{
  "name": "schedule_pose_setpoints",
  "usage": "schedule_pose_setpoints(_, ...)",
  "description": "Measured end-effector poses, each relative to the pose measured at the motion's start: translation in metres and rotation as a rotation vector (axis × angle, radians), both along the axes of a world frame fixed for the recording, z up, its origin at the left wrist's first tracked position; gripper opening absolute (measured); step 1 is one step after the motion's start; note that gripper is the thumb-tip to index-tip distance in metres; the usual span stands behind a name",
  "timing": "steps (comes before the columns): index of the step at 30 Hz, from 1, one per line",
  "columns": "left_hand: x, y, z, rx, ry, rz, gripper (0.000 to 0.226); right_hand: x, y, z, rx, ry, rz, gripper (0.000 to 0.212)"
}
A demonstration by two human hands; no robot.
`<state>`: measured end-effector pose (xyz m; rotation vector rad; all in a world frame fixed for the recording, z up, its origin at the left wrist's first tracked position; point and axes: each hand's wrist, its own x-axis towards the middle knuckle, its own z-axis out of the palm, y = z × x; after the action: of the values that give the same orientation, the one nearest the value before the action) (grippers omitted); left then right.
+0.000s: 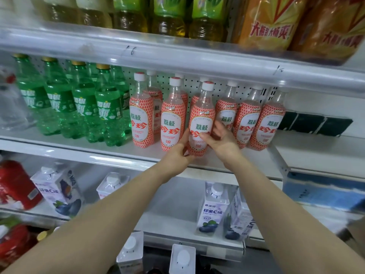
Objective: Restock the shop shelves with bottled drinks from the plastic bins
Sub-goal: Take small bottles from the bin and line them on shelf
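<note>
A lychee soda bottle (201, 117) with a red-and-white honeycomb label and a white cap stands upright at the front of the middle shelf (118, 153). My left hand (177, 153) curls round its lower left side. My right hand (221, 139) touches its right side with the fingers spread and fairly straight. Several identical lychee bottles (171, 115) stand in rows to its left, right and behind. The plastic bins are out of view.
Green soda bottles (83, 103) fill the middle shelf's left part. Green tea bottles (167, 16) and big orange bottles (266, 22) stand on the top shelf. Below, white blueberry drink cartons (213, 210) and red packs (15, 184). A blue box (324, 190) lies at the right.
</note>
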<state>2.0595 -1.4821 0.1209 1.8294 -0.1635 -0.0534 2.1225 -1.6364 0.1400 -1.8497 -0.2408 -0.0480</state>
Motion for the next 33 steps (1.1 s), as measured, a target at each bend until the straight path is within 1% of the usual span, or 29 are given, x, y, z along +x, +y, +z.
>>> schedule_pose_setpoints(4,-0.009,0.005,0.001,-0.002,-0.043,0.034,0.070,-0.008,0.003,-0.010,-0.042,-0.041,-0.128,0.061)
schedule_pose_setpoints(7,-0.013,0.018,-0.003,0.018,-0.122,0.073,0.058,-0.017,0.008,-0.025,-0.071,-0.085,-0.225,0.047)
schedule_pose_setpoints(8,-0.013,0.024,-0.005,0.017,-0.153,0.076,0.055,-0.020,0.007,-0.030,-0.132,-0.109,-0.265,0.038)
schedule_pose_setpoints(10,-0.013,0.038,-0.007,0.030,-0.202,0.060,0.050,-0.030,0.001,-0.030,-0.325,-0.141,-0.329,0.024)
schedule_pose_setpoints(12,-0.014,0.054,-0.004,0.035,-0.199,0.040,0.045,-0.043,-0.004,-0.017,-0.481,-0.114,-0.327,0.023)
schedule_pose_setpoints(14,-0.020,0.067,0.009,0.029,-0.158,0.014,0.042,-0.058,-0.001,0.004,-0.557,-0.077,-0.280,0.027)
schedule_pose_setpoints(17,-0.035,0.085,0.040,0.066,-0.109,-0.001,0.040,-0.077,0.022,0.038,-0.633,-0.021,-0.198,0.030)
schedule_pose_setpoints(20,-0.052,0.101,0.080,0.132,-0.076,0.001,0.037,-0.096,0.049,0.075,-0.658,0.059,-0.139,0.036)
schedule_pose_setpoints(24,-0.084,0.120,0.145,0.203,-0.025,0.002,0.037,-0.126,0.082,0.133,-0.684,0.106,-0.022,0.037)
schedule_pose_setpoints(29,-0.129,0.149,0.233,0.304,0.029,0.054,0.043,-0.165,0.112,0.212,-0.692,0.079,0.078,0.041)
schedule_pose_setpoints(33,-0.170,0.174,0.296,0.326,0.064,0.145,0.044,-0.191,0.133,0.274,-0.707,0.057,0.165,0.039)
